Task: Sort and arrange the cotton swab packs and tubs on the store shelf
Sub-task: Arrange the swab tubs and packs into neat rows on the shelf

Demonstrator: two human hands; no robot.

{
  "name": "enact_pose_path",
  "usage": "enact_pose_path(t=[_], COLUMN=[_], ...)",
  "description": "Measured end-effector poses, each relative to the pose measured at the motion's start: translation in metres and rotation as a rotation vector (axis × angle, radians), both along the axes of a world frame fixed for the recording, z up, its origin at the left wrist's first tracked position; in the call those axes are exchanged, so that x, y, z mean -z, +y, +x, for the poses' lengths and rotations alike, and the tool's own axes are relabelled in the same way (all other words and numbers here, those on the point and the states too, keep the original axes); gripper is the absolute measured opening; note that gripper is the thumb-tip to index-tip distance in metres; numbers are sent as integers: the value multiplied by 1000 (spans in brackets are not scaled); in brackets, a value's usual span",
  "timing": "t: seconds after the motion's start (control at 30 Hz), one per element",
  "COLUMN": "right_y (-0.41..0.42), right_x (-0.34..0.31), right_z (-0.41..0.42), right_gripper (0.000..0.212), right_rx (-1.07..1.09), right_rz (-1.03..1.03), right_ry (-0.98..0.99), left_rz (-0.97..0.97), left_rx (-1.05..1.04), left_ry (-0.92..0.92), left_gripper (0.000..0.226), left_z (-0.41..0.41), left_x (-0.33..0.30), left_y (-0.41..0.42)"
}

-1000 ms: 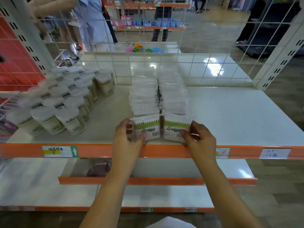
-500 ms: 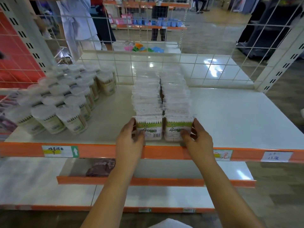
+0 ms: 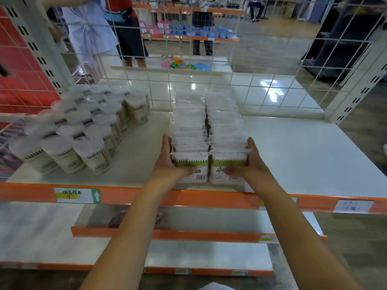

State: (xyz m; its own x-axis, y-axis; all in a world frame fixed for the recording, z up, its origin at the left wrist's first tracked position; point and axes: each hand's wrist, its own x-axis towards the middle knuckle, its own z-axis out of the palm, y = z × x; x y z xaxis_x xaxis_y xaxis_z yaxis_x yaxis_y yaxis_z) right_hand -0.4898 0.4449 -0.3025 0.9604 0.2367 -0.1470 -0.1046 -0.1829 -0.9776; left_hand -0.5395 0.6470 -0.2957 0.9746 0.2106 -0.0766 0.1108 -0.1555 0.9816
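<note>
Orange-edged shelf [image 3: 129,197], barcoded swab packs [image 3: 209,132]

Two rows of cotton swab packs [image 3: 206,130] run front to back mid-shelf [image 3: 293,155]. Left hand [image 3: 167,164] clasps left side of the front packs, right hand [image 3: 252,164] the right side, thumbs across the front labels. Round tubs [image 3: 83,130] clustered at shelf left. Wire grid [image 3: 261,65] behind.
</note>
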Motion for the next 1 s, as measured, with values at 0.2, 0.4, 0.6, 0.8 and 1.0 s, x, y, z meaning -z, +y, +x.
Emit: enact_pose_path(t=[0.2, 0.4, 0.6, 0.8, 1.0], right_y=[-1, -2, -3, 14, 27], right_x=[-4, -5, -25, -41, -43], right_z=[4, 4, 15, 60, 75], right_gripper=[67, 65, 76, 46, 22], right_rx=[-70, -124, 101, 185, 132], right_rz=[89, 96, 113, -101, -153], right_ry=[6, -9, 19, 55, 158], left_rz=[-128, -117, -382, -272, -180], left_rx=[51, 101, -2, -108, -44], left_ry=[-16, -62, -109, 43, 117], left_gripper=[70, 87, 127, 105, 35], left_z=[10, 9, 25, 79, 86], left_x=[12, 12, -10, 9, -17], left_y=[7, 10, 23, 40, 18])
